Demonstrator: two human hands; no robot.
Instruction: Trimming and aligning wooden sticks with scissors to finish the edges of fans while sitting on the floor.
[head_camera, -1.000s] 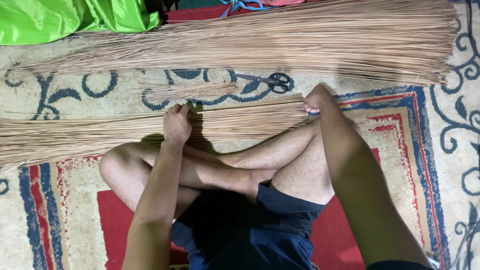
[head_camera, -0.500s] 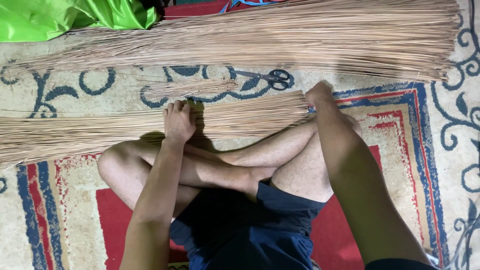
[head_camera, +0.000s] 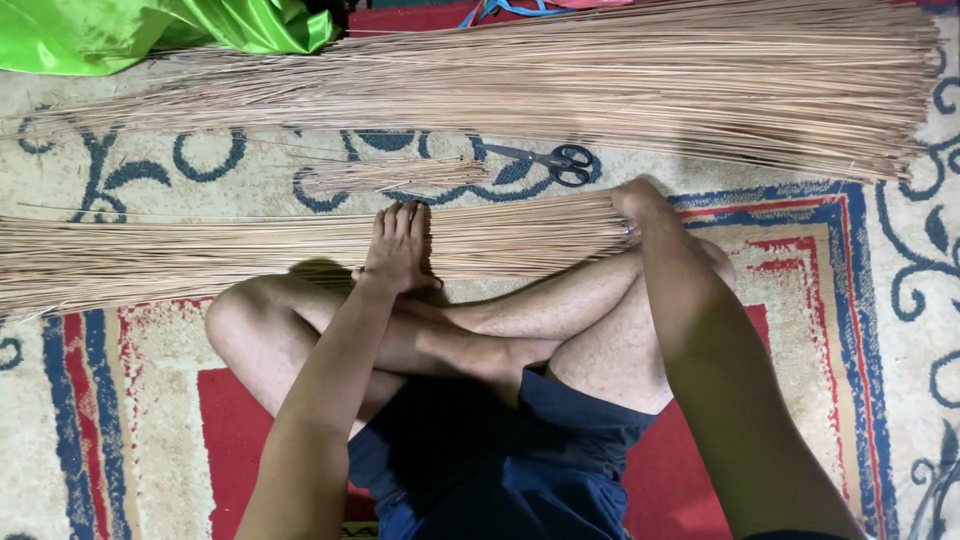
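Tan sticks (head_camera: 250, 250) are pressed flat under the left hand (head_camera: 397, 250); their end is clasped by the right hand (head_camera: 637, 205).

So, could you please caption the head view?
Left hand flat on a stick bundle, right hand at its end, scissors beyond.

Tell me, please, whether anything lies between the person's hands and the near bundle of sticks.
Nothing visible does: the left hand lies flat on the near bundle of sticks, and the right hand is at its end.
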